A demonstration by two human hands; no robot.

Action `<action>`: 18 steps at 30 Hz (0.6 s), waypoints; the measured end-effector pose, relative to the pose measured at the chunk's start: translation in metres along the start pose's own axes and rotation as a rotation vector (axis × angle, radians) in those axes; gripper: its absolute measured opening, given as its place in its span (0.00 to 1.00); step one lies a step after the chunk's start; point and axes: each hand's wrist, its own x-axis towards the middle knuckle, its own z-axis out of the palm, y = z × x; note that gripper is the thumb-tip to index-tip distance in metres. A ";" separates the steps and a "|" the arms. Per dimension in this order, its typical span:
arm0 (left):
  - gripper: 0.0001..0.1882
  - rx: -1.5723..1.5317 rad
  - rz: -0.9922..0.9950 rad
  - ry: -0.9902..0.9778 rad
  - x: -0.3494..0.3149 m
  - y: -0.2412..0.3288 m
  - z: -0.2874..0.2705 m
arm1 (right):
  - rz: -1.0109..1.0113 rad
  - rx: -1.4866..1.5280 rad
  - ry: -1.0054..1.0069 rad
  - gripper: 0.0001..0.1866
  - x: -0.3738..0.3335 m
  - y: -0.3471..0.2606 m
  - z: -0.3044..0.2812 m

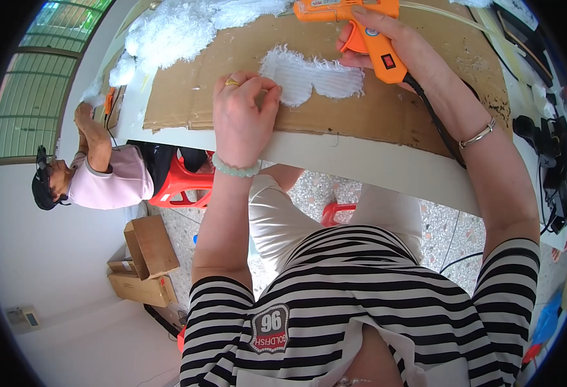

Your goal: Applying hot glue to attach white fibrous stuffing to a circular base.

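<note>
Near side of the white cloth (338, 80): bare strip of cardboard (361, 117) ran btwn it & the table (374, 158) edge, enough for a hand to pass. L of cloth: L hand (245, 106) blocked, fingers on its edge; beyond that, more bare cardboard. Far L of cloth: fluff pile (170, 39) stood in the way. Far side/R: glue gun (374, 48) in R hand (403, 42), w/ narrow gap btwn gun & cloth. Further R of cloth: power cord (433, 116) & R forearm (490, 148) obstructed.
</note>
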 end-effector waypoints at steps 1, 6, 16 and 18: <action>0.02 -0.020 -0.013 0.031 0.004 -0.003 0.000 | 0.008 0.000 0.040 0.19 -0.002 -0.003 0.003; 0.02 -0.110 -0.115 0.158 0.004 -0.012 -0.010 | 0.004 -0.011 -0.007 0.19 0.002 0.002 -0.005; 0.05 0.055 0.017 0.061 -0.024 0.010 -0.002 | -0.012 -0.038 -0.024 0.19 0.002 0.004 -0.004; 0.04 0.081 0.050 0.095 -0.017 0.014 -0.001 | -0.060 -0.029 -0.047 0.20 0.009 0.017 -0.014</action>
